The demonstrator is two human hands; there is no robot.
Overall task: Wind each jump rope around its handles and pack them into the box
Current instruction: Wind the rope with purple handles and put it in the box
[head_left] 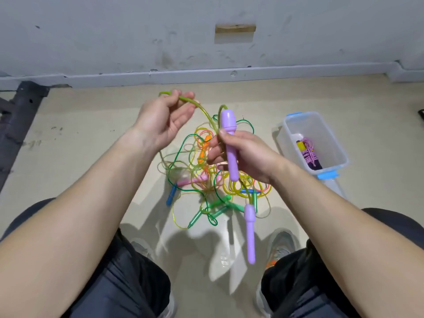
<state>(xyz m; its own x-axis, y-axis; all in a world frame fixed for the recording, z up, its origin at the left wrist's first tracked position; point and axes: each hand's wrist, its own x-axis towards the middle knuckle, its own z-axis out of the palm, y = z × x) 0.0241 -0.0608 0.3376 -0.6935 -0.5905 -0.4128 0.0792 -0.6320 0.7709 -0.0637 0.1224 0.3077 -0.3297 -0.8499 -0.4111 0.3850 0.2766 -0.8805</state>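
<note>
Nearest are the person's knees in dark trousers (128,278), either side of a grey shoe (281,245) on the floor (75,157).

At left and raised, the left grip (165,118) pinches a yellow-green cord (203,111) between thumb and fingertips, the other fingers loosely curled. The cord runs right and down to the right grip.

Below and between the hands, a tangle of ropes (202,177) lies on the floor, with green, yellow and orange cords looped over blue, green and pink handles.

The right grip (245,154) is wrapped round a purple handle (229,145), held upright with its thick end up. The second purple handle (250,232) hangs below on the same cord, near the camera and off the floor. I cannot tell whether its cord is free of the tangle.

At far right stands the clear box (339,154) with blue clips. One wound rope (308,153) lies inside.

This looks like the start of winding the purple-handled rope, with most of the ropes still unpacked. The next move probably calls for bringing the hanging handle up beside the held one. The left grip would then lay the cord round both in tight turns, with the slack kept taut so it drags no loops from the tangle.
</note>
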